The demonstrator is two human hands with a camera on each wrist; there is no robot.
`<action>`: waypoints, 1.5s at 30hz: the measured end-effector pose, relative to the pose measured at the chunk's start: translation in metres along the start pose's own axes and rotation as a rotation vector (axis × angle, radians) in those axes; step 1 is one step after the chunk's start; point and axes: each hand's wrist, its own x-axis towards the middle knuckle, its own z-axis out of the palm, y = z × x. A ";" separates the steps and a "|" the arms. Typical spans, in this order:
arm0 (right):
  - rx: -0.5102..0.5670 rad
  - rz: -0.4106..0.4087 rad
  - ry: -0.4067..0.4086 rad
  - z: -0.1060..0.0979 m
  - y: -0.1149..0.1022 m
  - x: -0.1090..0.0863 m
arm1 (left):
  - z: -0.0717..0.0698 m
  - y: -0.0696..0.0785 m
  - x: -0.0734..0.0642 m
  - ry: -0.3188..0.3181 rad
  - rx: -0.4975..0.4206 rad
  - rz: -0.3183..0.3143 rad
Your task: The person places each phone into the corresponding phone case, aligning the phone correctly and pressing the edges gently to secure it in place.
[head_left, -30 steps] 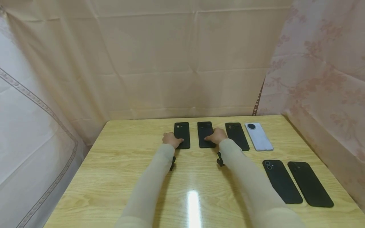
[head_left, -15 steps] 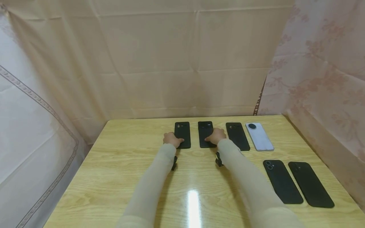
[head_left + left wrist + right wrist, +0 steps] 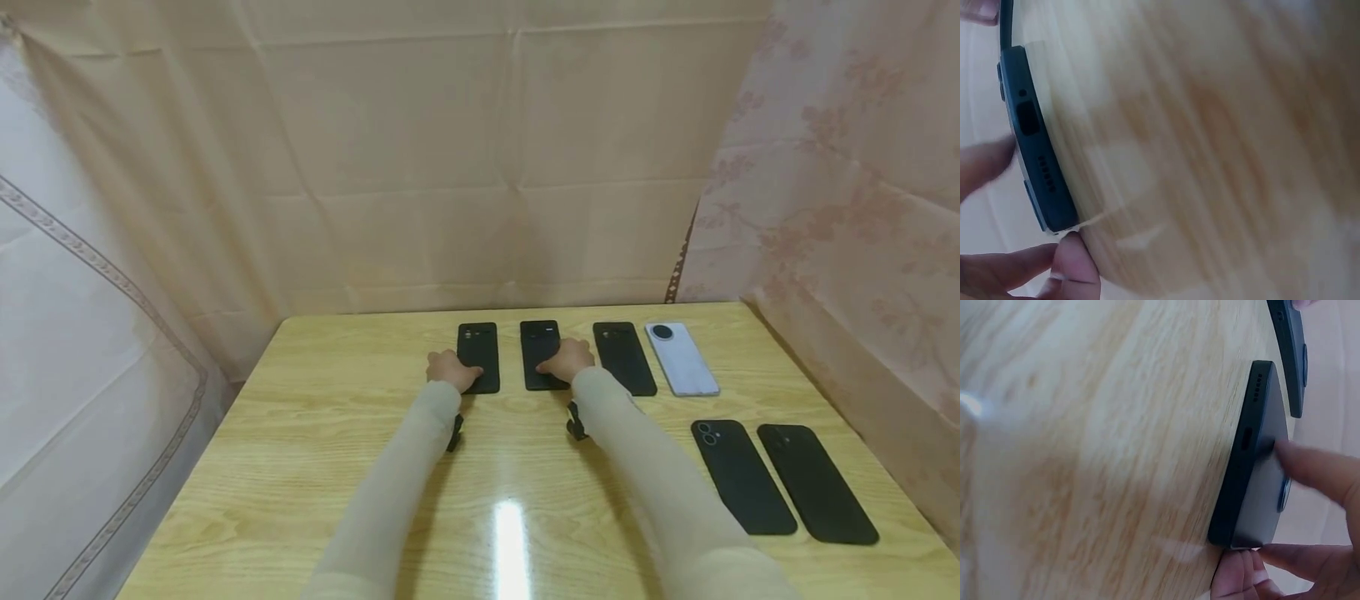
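Observation:
Two black phones lie flat on the wooden table near its far edge, camera ends away from me. My left hand [image 3: 452, 368] holds the left phone [image 3: 480, 346] by its left side, thumb over the back and fingers at the long edge. My right hand [image 3: 570, 360] holds the other phone [image 3: 538, 343] from its right side in the same way, thumb [image 3: 1319, 469] on the back. The left wrist view shows the port end of the left phone [image 3: 1038, 144], with curled fingers [image 3: 1075, 259] at its corner. The right wrist view shows the bottom end of the right phone [image 3: 1250, 456].
To the right along the far edge lie another black phone [image 3: 625, 358] and a white phone [image 3: 682, 358] with a round camera. Nearer, two larger black phones [image 3: 742, 475] lie side by side on the right. Cloth curtains [image 3: 420, 167] hang behind the table [image 3: 322, 467] and along both sides.
Both hands keep their hold and both phones stay in place. Only a slight shift of the head view shows.

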 end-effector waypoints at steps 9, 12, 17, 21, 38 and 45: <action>-0.123 0.018 0.012 0.014 -0.004 0.007 | 0.008 0.010 -0.001 -0.022 0.119 0.017; -0.110 0.024 0.020 0.017 -0.005 0.007 | 0.009 0.011 -0.001 -0.023 0.124 0.008; -0.090 0.026 0.013 0.016 -0.007 0.005 | 0.006 0.012 -0.003 -0.033 0.138 -0.006; -0.093 0.017 0.016 0.015 -0.007 0.001 | 0.001 0.012 -0.008 -0.038 0.152 0.003; -0.166 -0.069 0.014 0.010 0.007 -0.023 | -0.014 -0.012 -0.022 -0.111 0.157 0.027; -0.195 -0.110 0.018 0.010 0.014 -0.034 | -0.018 -0.020 -0.029 -0.105 0.177 0.045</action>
